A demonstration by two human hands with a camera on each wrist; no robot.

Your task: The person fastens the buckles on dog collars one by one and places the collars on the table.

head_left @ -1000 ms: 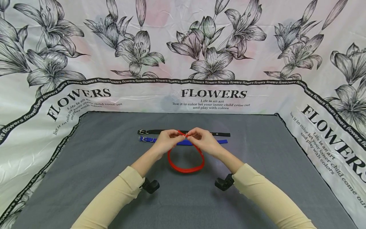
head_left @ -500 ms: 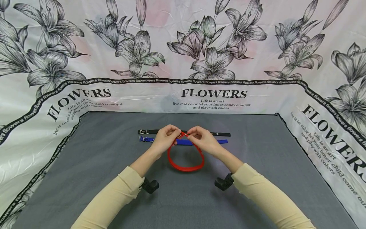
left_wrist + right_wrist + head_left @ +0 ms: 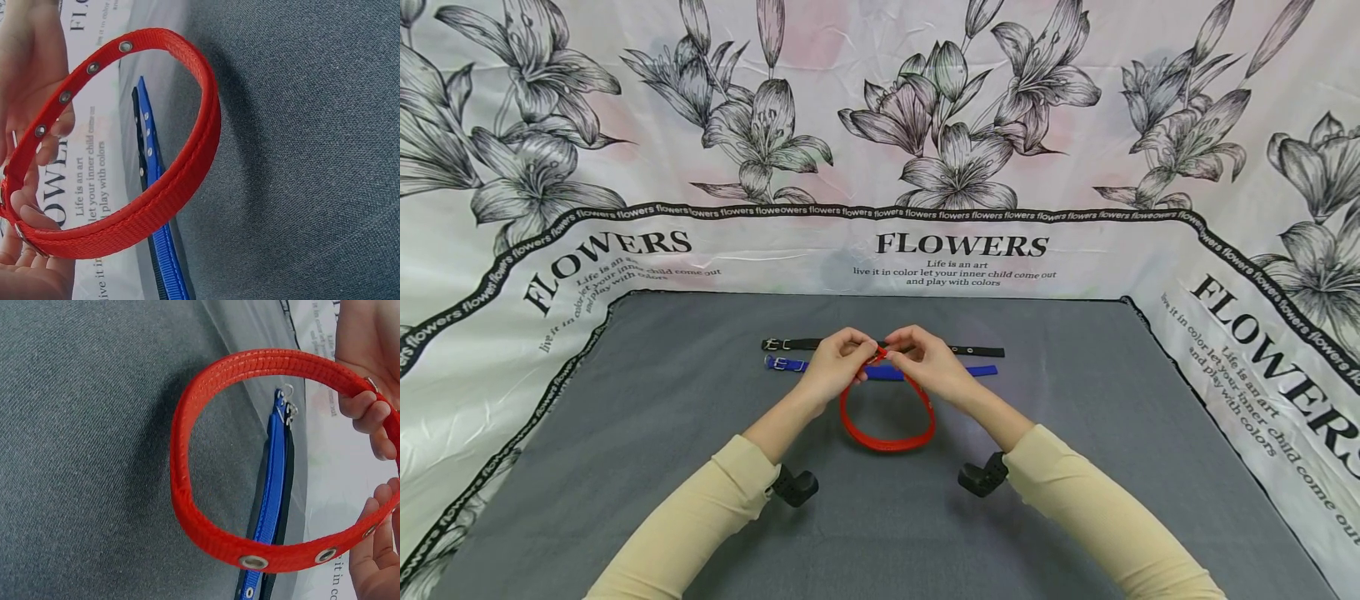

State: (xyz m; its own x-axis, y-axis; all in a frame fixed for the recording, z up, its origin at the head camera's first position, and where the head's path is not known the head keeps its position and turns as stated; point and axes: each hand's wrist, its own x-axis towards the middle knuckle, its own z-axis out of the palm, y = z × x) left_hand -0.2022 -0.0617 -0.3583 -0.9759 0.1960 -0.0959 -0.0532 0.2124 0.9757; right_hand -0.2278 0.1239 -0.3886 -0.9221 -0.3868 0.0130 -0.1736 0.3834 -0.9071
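Note:
Both hands hold a red collar, its band hanging as a closed loop below the fingers and above the grey cloth. My left hand pinches the buckle end; a metal ring shows beside its fingers in the right wrist view. With thumb and fingers, my right hand grips the strap end close by, the fingertips of both hands nearly meeting. Metal eyelets line the right-hand side of the loop. The buckle is partly cut off at the left wrist view's edge, and fingers hide much of the join.
Behind the hands, a blue collar and a black collar lie side by side, buckles to the left. Grey cloth covers the table. A white flower-printed sheet hangs at the back and sides.
My left hand has lifted slightly and changed its grip at the buckle end. The right fingertips have moved left toward the left fingers. The loop stays nearly where it was.

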